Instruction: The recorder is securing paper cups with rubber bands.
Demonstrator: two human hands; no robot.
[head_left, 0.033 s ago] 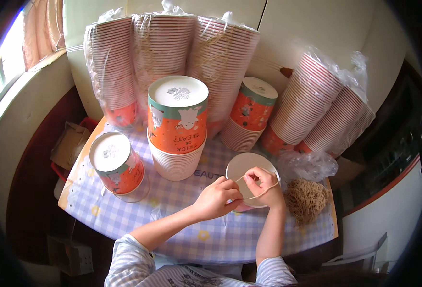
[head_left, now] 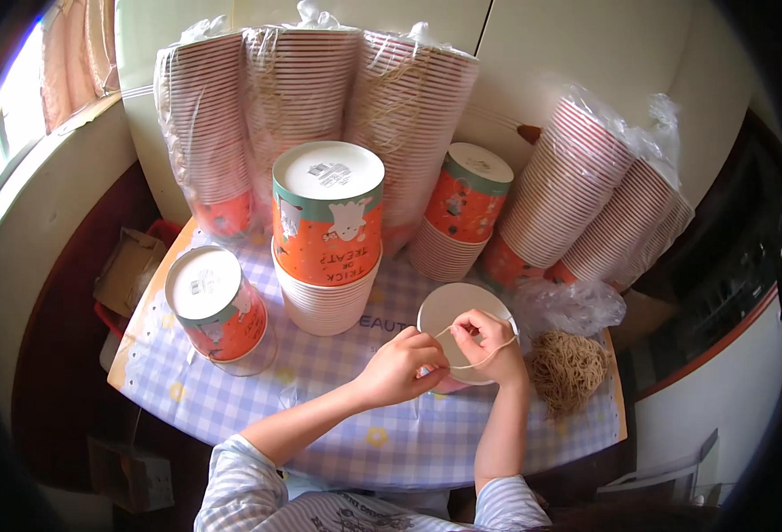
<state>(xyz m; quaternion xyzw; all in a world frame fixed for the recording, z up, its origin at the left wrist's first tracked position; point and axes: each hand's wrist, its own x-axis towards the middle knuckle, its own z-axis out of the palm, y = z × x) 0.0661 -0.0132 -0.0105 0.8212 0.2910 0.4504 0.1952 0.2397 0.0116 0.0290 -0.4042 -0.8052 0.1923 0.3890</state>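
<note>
An upright paper bucket (head_left: 451, 301) stands at the front right of the table, its white inside facing me. Over its mouth both my hands work a thin beige cord (head_left: 490, 355), which loops between them and around the right hand. My left hand (head_left: 402, 365) is closed, thumb and fingers pinching the cord at the bucket's left side. My right hand (head_left: 488, 344) is closed too, pinching the cord above the opening. Whether the cord passes through the bucket's wall is hidden by my fingers. Beside my right wrist lies a tangled bundle of beige cords (head_left: 570, 372).
Upside-down orange and green buckets stand on the checked tablecloth (head_left: 338, 434): a single bucket with a cord handle (head_left: 222, 301), a tall stack (head_left: 329, 230) and a smaller stack (head_left: 460, 208). Plastic-wrapped bucket stacks (head_left: 302, 89) line the back. Crumpled clear plastic (head_left: 573, 304) lies behind the cords.
</note>
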